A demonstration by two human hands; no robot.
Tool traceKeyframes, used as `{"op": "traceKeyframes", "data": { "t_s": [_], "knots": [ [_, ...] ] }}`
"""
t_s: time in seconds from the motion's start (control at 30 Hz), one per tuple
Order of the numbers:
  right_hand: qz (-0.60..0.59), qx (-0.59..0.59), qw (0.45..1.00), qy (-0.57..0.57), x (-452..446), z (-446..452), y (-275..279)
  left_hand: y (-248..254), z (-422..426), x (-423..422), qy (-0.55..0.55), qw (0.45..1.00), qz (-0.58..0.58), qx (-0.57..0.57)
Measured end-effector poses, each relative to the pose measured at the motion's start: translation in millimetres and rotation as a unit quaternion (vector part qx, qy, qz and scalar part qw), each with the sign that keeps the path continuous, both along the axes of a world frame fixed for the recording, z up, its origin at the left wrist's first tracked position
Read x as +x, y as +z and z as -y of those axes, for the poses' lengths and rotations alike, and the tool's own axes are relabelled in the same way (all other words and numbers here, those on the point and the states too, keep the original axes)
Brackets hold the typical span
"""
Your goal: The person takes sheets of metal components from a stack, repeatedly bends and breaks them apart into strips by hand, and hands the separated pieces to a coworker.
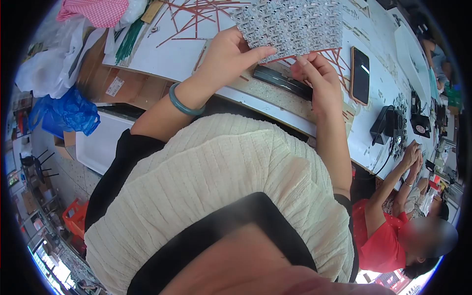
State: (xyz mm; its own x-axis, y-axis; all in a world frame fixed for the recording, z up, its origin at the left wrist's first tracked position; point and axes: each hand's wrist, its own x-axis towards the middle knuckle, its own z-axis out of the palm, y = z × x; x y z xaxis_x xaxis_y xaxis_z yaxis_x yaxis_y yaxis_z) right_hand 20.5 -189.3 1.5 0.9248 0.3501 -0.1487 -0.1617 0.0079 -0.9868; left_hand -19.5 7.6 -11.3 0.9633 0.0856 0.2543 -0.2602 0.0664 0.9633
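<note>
A silver sheet [295,27] covered with rows of small shiny metal-like pieces is tilted up above the table. My left hand [233,55] grips its left edge, thumb over the near corner and fingers behind, partly hidden. Along the sheet's near edge runs a thin reddish-brown strip [324,50]. My right hand [319,78] pinches at that edge, thumb and fingers together on the strip. Whether the strip is fixed to the sheet I cannot tell. Below my hands a dark bar [282,81] lies at the table's front.
Loose reddish-brown strips [196,19] lie scattered on the white table [157,61]. A phone [360,76] and a black device [386,125] with a cable are at the right. Blue plastic bags [66,113] hang at the left. A person in red [378,236] sits further right.
</note>
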Motion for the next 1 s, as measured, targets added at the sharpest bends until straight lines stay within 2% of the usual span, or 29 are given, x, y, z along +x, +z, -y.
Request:
{"op": "traceKeyframes", "data": {
  "t_s": [0.03, 0.13, 0.23, 0.33, 0.43, 0.53, 0.6, 0.63, 0.67, 0.73, 0.77, 0.87, 0.93, 0.97, 1.0],
  "knots": [
    [0.005, 0.004, 1.000, 0.004, 0.8, -0.3, -0.6, -1.6, 0.0, 1.5, -0.010, 0.999, -0.010, -0.048],
    [0.015, 0.021, 1.000, 0.011, 4.8, -1.9, -3.7, -3.7, -2.0, 1.5, -0.012, 1.000, 0.010, -0.001],
    [0.016, 0.047, 0.999, 0.003, 10.3, -6.4, -5.8, -1.1, -6.7, -1.0, -0.004, 0.984, -0.017, 0.180],
    [0.022, 0.052, 0.998, -0.011, 16.2, -9.0, -8.6, -1.9, -6.6, 0.3, 0.013, 0.988, 0.029, 0.150],
    [0.050, 0.017, 0.997, -0.064, 26.3, 0.9, -8.6, 0.4, -11.7, 3.6, 0.008, 0.999, 0.003, -0.037],
    [0.118, -0.048, 0.981, -0.143, 32.7, 4.9, -4.6, -2.8, -21.4, 8.8, -0.029, 0.983, -0.044, -0.174],
    [0.199, -0.087, 0.958, -0.186, 29.6, 4.0, -0.4, 0.6, -24.3, 5.3, 0.005, 0.994, -0.046, -0.100],
    [0.184, -0.065, 0.971, -0.141, 25.6, 6.1, 2.3, 3.1, -23.4, 2.8, 0.021, 0.997, -0.046, -0.064],
    [0.143, 0.018, 0.987, -0.075, 19.0, 5.8, 6.6, 5.0, -21.0, 0.1, 0.063, 0.997, 0.016, 0.048],
    [0.062, 0.182, 0.980, 0.061, 3.7, 1.8, 16.0, 7.1, -17.5, -2.4, 0.145, 0.943, 0.141, 0.265],
    [0.047, 0.218, 0.973, 0.066, -2.2, 4.9, 15.4, 5.8, -21.5, 5.7, 0.148, 0.894, 0.289, 0.309],
    [-0.014, 0.331, 0.942, 0.051, -14.5, 13.8, 9.4, 16.6, -27.0, 5.7, 0.163, 0.791, 0.403, 0.431],
    [-0.076, 0.414, 0.907, 0.001, -16.8, 20.7, 9.6, 19.0, -24.8, 3.3, 0.178, 0.783, 0.406, 0.437],
    [-0.079, 0.435, 0.894, 0.073, -12.6, 30.3, 4.3, 22.8, -26.2, 2.8, 0.180, 0.777, 0.414, 0.440],
    [-0.051, 0.364, 0.928, 0.055, -10.3, 35.3, -0.7, 24.9, -26.6, 2.5, 0.182, 0.770, 0.422, 0.442]
  ]
}}
